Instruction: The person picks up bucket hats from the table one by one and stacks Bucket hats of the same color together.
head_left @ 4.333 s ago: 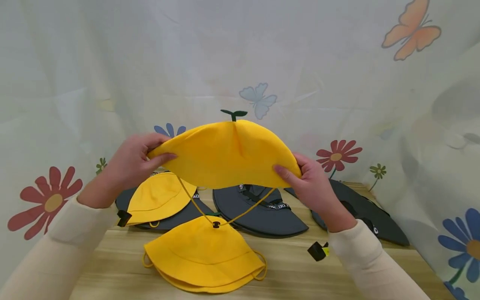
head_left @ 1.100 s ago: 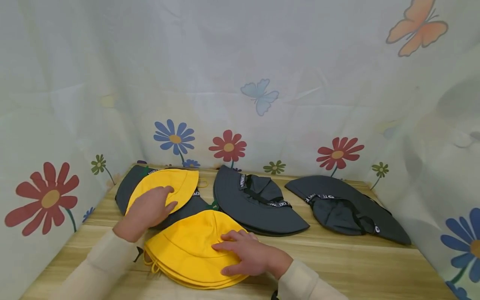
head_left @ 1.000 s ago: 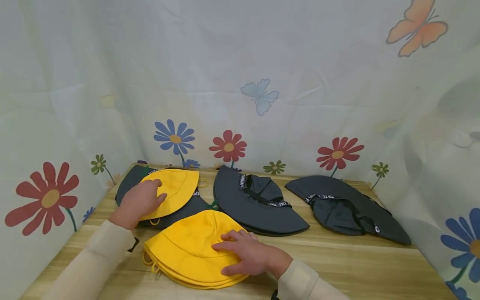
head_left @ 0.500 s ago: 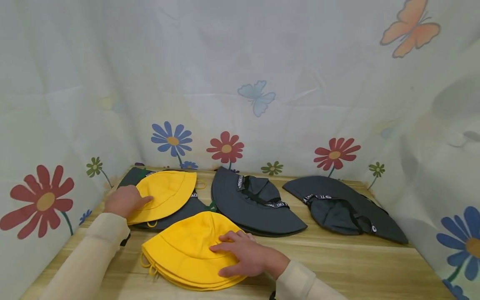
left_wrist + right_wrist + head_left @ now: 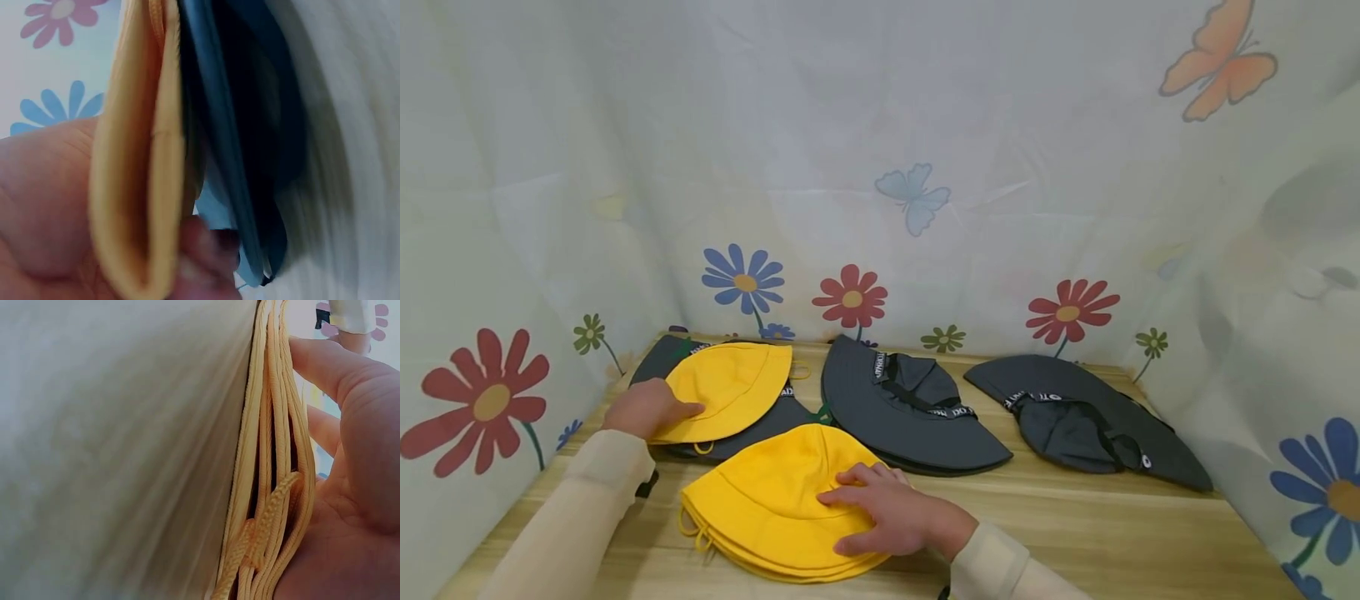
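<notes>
My left hand (image 5: 643, 408) pinches the left brim of a yellow bucket hat (image 5: 733, 387), which lies folded flat over a dark grey hat (image 5: 778, 429) at the back left. In the left wrist view the folded yellow brim (image 5: 134, 187) sits between thumb and fingers, with the dark brim (image 5: 228, 156) just beneath. Nearer the front, my right hand (image 5: 887, 508) rests with spread fingers on the right side of a small stack of flattened yellow hats (image 5: 775, 492). The right wrist view shows the stack's layered edges (image 5: 272, 425) and a yellow cord loop (image 5: 275, 506) against the palm.
Two more piles of dark hats, one at the middle (image 5: 887, 408) and one at the right (image 5: 1075, 425), lie on the wooden table (image 5: 1097, 533). A white curtain (image 5: 1037, 192) printed with flowers and butterflies encloses the back and sides.
The yellow hat held up by both hands now lies on the front stack. My left hand has slid left across the rear yellow hat to its brim. The right hand stays on the stack.
</notes>
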`<state>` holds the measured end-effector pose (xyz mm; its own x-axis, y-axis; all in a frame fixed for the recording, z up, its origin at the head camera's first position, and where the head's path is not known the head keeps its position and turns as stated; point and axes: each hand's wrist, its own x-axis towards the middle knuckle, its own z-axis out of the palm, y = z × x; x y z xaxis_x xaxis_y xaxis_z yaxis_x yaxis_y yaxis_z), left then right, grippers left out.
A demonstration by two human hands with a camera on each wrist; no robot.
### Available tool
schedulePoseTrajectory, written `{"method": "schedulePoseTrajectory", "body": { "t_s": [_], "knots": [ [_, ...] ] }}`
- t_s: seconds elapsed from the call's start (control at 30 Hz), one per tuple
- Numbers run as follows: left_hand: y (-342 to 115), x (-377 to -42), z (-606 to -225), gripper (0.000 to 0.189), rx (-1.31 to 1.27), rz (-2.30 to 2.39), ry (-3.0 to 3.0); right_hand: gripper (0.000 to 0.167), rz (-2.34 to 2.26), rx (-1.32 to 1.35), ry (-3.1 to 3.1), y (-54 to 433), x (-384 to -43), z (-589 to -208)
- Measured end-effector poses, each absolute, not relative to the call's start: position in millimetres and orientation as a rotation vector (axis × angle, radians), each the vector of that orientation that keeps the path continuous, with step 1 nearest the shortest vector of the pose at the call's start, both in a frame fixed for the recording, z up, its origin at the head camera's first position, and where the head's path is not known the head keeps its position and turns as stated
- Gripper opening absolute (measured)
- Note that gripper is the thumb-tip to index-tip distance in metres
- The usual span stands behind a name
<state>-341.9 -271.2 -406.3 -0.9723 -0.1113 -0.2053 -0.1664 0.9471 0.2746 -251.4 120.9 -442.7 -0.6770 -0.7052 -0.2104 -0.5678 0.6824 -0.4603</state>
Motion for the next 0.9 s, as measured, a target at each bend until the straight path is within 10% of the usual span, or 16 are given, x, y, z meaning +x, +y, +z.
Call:
{"method": "schedulePoseTrajectory", "body": {
  "t_s": [0.37, 0.9],
  "knots": [
    [-264, -351, -389, 0.097, -0.305, 0.937, 2.700, 0.056, -0.530, -1.018, 2.520, 122, -254, -447],
    [-246, -334, -367, 0.056, 0.135, 1.085, 2.918, 0.056, -0.511, -1.006, 2.528, 122, -254, -446]
  ]
}}
